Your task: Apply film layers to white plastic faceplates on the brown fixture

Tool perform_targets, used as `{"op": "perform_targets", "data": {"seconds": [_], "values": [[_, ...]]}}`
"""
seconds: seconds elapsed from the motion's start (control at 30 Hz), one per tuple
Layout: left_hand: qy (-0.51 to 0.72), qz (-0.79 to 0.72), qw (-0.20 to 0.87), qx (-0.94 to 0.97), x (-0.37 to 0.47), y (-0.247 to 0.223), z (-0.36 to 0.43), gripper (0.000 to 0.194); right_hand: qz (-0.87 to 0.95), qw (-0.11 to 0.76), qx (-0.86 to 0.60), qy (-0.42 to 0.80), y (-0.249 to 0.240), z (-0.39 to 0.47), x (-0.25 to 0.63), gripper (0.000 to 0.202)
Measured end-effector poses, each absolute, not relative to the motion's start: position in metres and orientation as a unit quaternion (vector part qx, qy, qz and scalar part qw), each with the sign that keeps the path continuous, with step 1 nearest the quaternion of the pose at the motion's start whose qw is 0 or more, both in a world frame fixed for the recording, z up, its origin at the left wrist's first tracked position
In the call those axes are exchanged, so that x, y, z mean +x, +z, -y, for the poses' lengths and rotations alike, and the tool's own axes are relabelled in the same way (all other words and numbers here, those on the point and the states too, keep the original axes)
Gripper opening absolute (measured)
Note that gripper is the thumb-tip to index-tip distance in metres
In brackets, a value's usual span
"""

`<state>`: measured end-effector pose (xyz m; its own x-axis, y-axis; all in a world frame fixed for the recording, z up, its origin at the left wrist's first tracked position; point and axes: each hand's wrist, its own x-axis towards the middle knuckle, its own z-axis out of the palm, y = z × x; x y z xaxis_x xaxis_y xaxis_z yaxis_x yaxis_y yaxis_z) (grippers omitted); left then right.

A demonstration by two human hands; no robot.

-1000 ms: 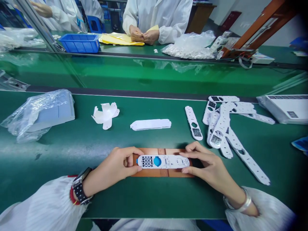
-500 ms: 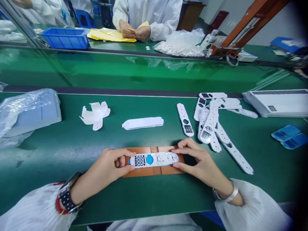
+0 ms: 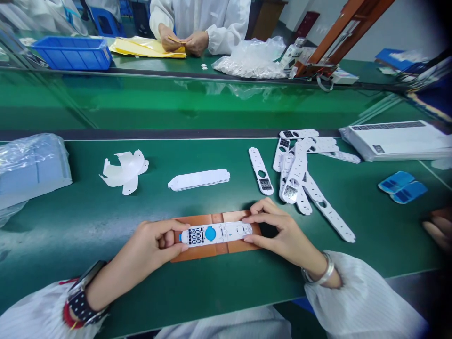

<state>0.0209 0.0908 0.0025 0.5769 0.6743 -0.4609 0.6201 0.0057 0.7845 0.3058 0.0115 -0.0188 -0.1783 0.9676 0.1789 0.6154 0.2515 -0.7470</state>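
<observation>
A long white strip with black digit segments and a round blue patch lies lengthwise over a copper-brown fixture block. Thumb and fingers of my left hand pinch its left end, where a bit of blue edge shows. The right end sits between the thumb and fingers of my right hand. Behind the block rests a short stack of plain white strips. One single white strip with a round hole lies to the right of that, beside a loose pile of similar strips.
Curled white backing paper and a bagged grey-blue stack lie left. Blue oval pieces and a wrapped white stack are right. Another person's hand shows at the right edge. Across the divider, a co-worker's hands hold something yellow.
The view has swung slightly right, so everything sits further left. Another person's hand has come in at the right edge. Both my hands keep their hold on the strip.
</observation>
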Motion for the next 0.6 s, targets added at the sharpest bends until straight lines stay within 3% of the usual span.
{"op": "perform_targets", "data": {"seconds": [0.2,0.4,0.6], "values": [[0.018,-0.432,0.483,0.761,0.019,0.005,-0.091,0.031,0.727,0.301,-0.555,0.270,-0.016,-0.010,0.305,0.020],[0.025,-0.388,0.306,0.869,0.013,0.000,-0.084,0.030,0.756,0.176,-0.575,0.259,-0.001,-0.011,0.301,0.019],[-0.032,-0.367,0.226,0.902,0.019,0.006,-0.081,0.031,0.746,0.153,-0.590,0.267,0.002,-0.012,0.300,0.016]]}}
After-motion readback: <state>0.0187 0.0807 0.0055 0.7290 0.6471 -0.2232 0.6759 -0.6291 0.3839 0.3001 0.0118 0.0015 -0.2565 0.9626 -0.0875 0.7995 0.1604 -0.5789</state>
